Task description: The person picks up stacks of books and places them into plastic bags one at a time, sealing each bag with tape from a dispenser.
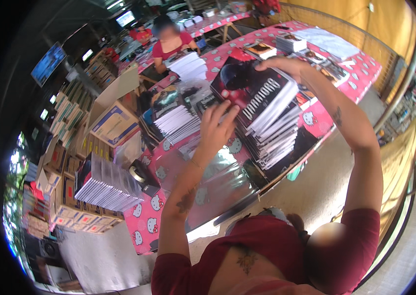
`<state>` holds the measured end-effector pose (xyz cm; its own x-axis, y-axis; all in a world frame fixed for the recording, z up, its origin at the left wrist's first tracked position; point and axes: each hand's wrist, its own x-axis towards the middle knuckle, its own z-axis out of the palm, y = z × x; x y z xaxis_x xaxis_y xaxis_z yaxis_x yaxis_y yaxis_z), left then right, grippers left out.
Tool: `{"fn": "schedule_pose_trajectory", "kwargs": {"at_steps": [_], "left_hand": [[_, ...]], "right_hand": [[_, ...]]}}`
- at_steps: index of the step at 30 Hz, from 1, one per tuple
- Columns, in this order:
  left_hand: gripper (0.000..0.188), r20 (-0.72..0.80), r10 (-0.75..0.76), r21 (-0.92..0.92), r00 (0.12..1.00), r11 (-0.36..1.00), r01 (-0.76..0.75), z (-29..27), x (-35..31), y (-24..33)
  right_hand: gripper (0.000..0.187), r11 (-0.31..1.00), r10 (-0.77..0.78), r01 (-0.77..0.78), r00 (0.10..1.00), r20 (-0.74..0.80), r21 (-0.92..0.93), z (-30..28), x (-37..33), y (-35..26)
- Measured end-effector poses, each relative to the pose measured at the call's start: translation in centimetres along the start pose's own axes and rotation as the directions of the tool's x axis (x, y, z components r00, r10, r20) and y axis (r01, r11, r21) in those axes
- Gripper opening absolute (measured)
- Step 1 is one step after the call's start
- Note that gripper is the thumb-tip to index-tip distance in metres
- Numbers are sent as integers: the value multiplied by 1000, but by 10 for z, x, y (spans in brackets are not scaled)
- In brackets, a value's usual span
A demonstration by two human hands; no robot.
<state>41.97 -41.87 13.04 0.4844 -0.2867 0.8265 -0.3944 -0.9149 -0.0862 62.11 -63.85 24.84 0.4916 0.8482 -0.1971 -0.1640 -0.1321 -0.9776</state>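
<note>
My right hand (286, 67) grips the far edge of a dark-covered book (249, 91) with red glints and pale lettering, its thumb on the cover. The book sits tilted on a fanned stack of books (271, 142), white page edges facing me; whether more than one is gripped is hard to tell. My left hand (217, 125), fingers spread, is at the book's near left edge, and seems to hold nothing. Clear plastic sleeves (208, 184) lie flat below my left wrist. Beside my left hand stands another stack of books (176, 123).
A tape dispenser (142, 176) and plastic-wrapped books (107, 187) are at the left table end. Cardboard boxes (114, 123) stand beyond. More books (290, 43) and white sheets (328, 42) lie on the pink patterned table (368, 66). A person (171, 44) sits across, behind white stacks (188, 65).
</note>
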Motion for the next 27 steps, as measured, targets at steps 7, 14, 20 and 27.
{"fn": "schedule_pose_trajectory", "kwargs": {"at_steps": [7,14,20,27], "left_hand": [[46,-250,121,97,961,990,-100,-29,-54,20],[44,-330,-204,-252,922,960,122,-156,-83,60],[65,-49,-979,-689,196,175,703,-218,-226,66],[47,-110,-993,-520,53,102,848,-328,-342,46]], "right_hand": [[47,968,-210,217,976,-62,129,77,-38,4],[109,721,-691,665,668,276,195,178,-30,72],[107,800,-599,589,768,228,117,317,46,177],[89,775,-615,609,668,419,168,487,131,257]]}}
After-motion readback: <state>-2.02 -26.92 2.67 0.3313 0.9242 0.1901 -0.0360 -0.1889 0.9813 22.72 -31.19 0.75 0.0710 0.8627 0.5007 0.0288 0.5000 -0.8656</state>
